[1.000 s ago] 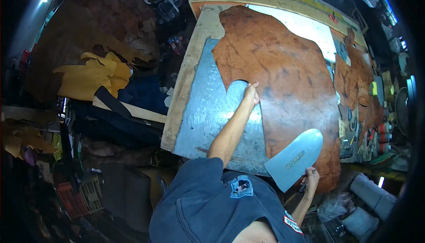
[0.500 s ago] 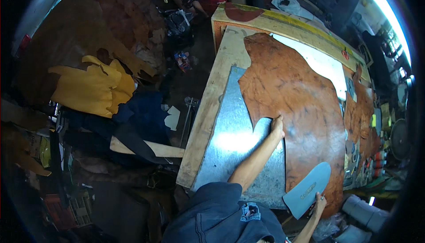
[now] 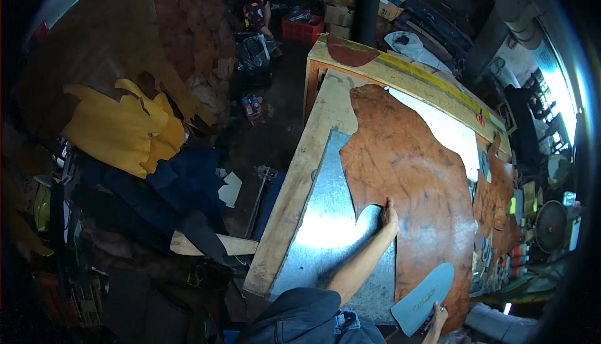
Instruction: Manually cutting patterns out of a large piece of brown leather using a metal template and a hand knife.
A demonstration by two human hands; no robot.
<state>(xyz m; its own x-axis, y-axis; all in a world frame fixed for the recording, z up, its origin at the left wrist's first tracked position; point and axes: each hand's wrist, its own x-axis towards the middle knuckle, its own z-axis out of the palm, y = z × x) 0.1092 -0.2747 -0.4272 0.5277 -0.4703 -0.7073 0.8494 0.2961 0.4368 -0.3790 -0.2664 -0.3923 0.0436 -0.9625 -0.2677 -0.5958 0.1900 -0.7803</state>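
A large brown leather hide with dark mottling lies over a shiny metal sheet on the workbench. At the notch in the hide's left edge, my left hand is closed on the leather, its thumb showing and the other fingers mostly hidden. Near the hide's close end, my right hand holds a grey template, rounded at the top and straight at the lower end, by its right edge. The template rests on or just above the leather; I cannot tell which.
A pale wooden board edges the bench on the left. White sheet material shows beyond the hide, with brown leather scraps to the right. Yellow leather hangs at the left. Far off, a person stands near a red crate.
My view has tilted up, so the bench appears lower and more of the far room shows. Both hands keep nearly the same places on the hide and template.
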